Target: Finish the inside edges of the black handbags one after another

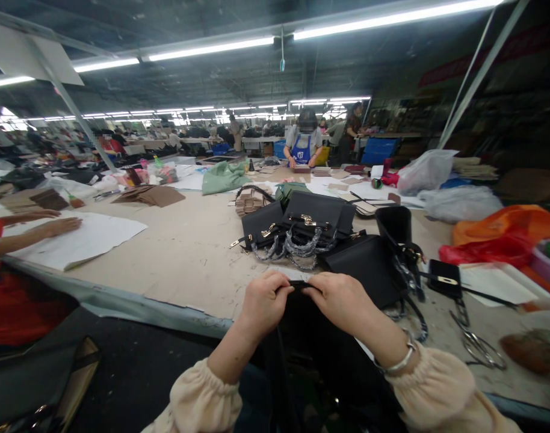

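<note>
Centrally, black bag (333,343), contents hidden

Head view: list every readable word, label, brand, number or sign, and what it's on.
Readable text: none.
Blue apron on the person across the table: white mark, too small to read.
Red banner, upper right: too dim and blurred to read.
Black piece pinched by the left hand and right hand: no lettering visible.
Piled black bags: no legible lettering.
</note>
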`<state>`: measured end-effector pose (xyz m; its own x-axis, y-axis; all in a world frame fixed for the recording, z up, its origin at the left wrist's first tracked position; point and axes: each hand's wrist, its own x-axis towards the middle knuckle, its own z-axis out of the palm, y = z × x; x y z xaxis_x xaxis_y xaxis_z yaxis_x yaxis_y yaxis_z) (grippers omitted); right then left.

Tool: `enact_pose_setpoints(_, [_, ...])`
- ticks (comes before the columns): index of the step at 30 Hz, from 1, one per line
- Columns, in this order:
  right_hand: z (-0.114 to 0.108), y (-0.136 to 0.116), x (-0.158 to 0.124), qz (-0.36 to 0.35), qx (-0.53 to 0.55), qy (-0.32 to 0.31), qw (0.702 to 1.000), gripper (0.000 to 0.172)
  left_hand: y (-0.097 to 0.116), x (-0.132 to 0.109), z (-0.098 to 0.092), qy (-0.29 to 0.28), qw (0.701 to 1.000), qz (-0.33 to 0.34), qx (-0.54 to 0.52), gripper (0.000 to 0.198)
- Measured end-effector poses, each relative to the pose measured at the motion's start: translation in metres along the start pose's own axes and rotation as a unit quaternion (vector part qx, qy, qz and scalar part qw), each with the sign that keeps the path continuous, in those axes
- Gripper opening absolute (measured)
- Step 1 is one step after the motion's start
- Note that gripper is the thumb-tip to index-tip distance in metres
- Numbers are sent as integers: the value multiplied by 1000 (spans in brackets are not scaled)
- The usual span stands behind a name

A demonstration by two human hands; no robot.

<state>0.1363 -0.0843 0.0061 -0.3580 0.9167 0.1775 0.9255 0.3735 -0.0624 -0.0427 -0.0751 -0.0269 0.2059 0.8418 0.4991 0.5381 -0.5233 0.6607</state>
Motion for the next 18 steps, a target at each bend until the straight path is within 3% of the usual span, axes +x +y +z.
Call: enact_pose_setpoints(18, [-2, -1, 4, 27, 15, -13, 999, 29, 2, 1, 3, 5, 1000, 4, 31, 9])
